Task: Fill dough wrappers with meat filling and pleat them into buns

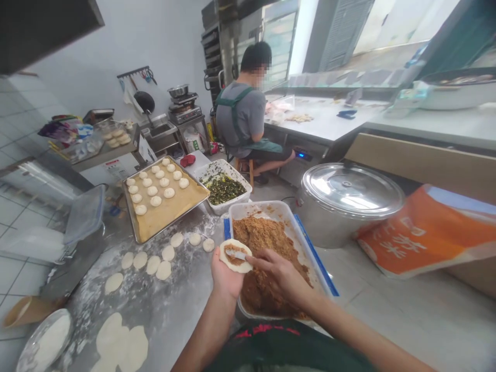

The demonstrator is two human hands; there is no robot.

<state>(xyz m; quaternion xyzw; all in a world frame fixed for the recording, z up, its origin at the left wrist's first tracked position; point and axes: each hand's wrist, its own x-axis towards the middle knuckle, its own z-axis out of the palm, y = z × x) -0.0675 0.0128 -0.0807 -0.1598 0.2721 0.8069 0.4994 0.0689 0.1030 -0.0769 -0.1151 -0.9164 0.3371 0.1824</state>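
A round of pale dough (231,249) lies in the cupped palm of the left hand (225,276), just above the near left corner of the filling tub, with a smear of brown minced filling (234,262) across its middle. The right hand (277,274) pinches a small flat spreader (236,254) between thumb and fingers, its blade resting on the filling. Neither hand is spread wide: the left curves gently under the dough, and the right is narrowly closed on the handle.

Working well here would likely mean keeping the filling centred and the dough's rim clean, since grease on the edge tends to stop dough sealing. A relaxed cup also avoids tearing the soft round.

Beside the hands sits a white plastic tub (258,207) heaped with the same filling (267,245), a blue strip (315,253) along its right side. To the left, on the floury steel tabletop (116,315), lie loose dough rounds (153,264). Farther off, a metal tray (129,206) carries rows of filled buns, and a tub of dark green filling (222,188) stands beside it. At the far counter, a seated co-worker (242,113) has their back turned.
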